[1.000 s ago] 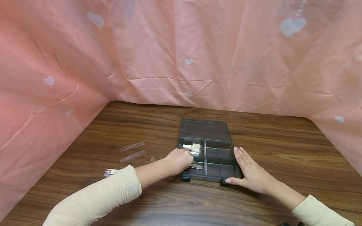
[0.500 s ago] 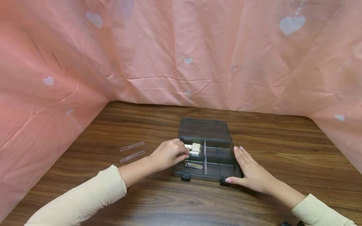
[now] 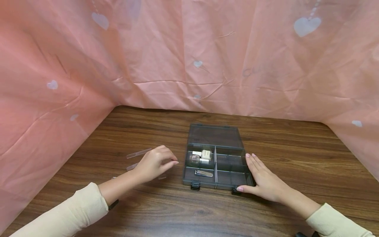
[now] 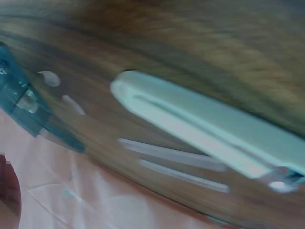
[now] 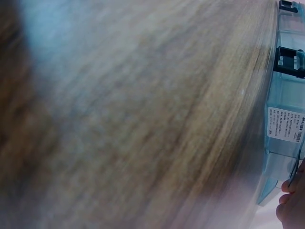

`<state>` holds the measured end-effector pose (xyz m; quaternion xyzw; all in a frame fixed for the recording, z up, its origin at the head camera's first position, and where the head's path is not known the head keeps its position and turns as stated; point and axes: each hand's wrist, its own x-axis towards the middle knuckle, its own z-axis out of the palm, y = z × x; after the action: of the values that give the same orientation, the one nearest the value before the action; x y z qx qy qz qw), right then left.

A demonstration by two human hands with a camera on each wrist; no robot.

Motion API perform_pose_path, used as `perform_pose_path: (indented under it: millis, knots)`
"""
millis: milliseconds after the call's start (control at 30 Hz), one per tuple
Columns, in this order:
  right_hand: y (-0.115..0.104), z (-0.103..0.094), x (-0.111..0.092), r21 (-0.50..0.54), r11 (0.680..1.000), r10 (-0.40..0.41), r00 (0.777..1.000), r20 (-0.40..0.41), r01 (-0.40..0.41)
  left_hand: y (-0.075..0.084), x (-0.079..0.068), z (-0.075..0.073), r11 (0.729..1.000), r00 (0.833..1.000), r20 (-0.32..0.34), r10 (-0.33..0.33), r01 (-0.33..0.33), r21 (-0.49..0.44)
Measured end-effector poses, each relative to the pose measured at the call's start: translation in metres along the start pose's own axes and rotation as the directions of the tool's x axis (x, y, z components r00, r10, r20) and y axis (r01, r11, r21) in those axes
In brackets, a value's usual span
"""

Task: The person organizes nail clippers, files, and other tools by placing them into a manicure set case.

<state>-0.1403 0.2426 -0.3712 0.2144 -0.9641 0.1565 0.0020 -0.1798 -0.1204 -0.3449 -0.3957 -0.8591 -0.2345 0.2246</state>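
Note:
A dark see-through compartment box [image 3: 200,183] lies on the table with its lid [image 3: 214,135] folded back. Two nail polish bottles with white caps lie in its back left compartment, one cream [image 3: 206,154], one dark and speckled [image 3: 194,159]. The front left compartment holds a metal nail clipper [image 3: 204,173]. My left hand [image 3: 154,164] hovers left of the box, fingers loosely bent, nothing seen in them. Below that wrist lies a pale nail clipper [image 4: 200,124], mostly hidden in the head view. My right hand [image 3: 265,182] rests against the box's right side, fingers extended.
Two clear plastic strips [image 3: 138,153] lie on the wooden table behind my left forearm. Small clear pieces [image 4: 50,78] lie nearer the box. A black latch [image 3: 195,185] sticks out at the box's front. Pink cloth [image 3: 183,72] hangs around the table.
My left hand has let go of the speckled nail polish bottle, now lying in the back left compartment, and has moved left out of the box. My right hand stays in place.

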Motion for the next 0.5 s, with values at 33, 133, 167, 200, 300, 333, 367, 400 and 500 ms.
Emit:
perform_pose_path:
  millis: [33,133,167,200,300,333,367,400,500]
  knots:
    - [0.0,0.0,0.0,-0.001,1.0,-0.001,1.0,0.0,0.001,-0.002,-0.003,-0.001,1.0,1.0,-0.007,-0.005,0.005,0.005]
    - [0.0,0.0,0.0,-0.001,1.0,-0.002,1.0,0.0,0.002,-0.008,-0.012,-0.004,1.0,1.0,-0.025,-0.01,0.01,0.015]
    - [0.0,-0.001,0.0,0.0,1.0,-0.002,1.0,-0.001,0.002,-0.011,-0.016,-0.005,1.0,1.0,-0.027,-0.011,0.012,0.017]
    - [0.0,-0.001,-0.001,0.004,1.0,-0.001,1.0,0.001,0.001,-0.013,-0.019,-0.006,1.0,0.999,-0.031,-0.012,0.013,0.018]
    - [0.0,-0.001,-0.001,0.01,1.0,-0.003,1.0,0.0,0.003,-0.019,-0.029,-0.01,0.999,0.999,-0.034,-0.03,0.03,0.02]
    - [0.0,-0.001,-0.001,0.013,1.0,-0.002,1.0,0.001,0.002,-0.021,-0.032,-0.012,0.999,0.999,-0.032,-0.041,0.042,0.021]
    - [0.0,-0.001,-0.001,0.015,1.0,-0.002,1.0,0.002,0.002,-0.023,-0.036,-0.014,0.999,0.998,-0.033,-0.051,0.051,0.018]
    - [0.0,-0.001,-0.001,0.017,1.0,-0.002,1.0,0.004,0.001,-0.025,-0.039,-0.015,0.998,0.998,-0.034,-0.06,0.061,0.019]
    - [0.0,-0.001,-0.001,0.019,1.0,0.002,1.0,0.008,-0.003,-0.03,-0.049,-0.02,0.994,0.995,-0.038,-0.098,0.099,0.037]
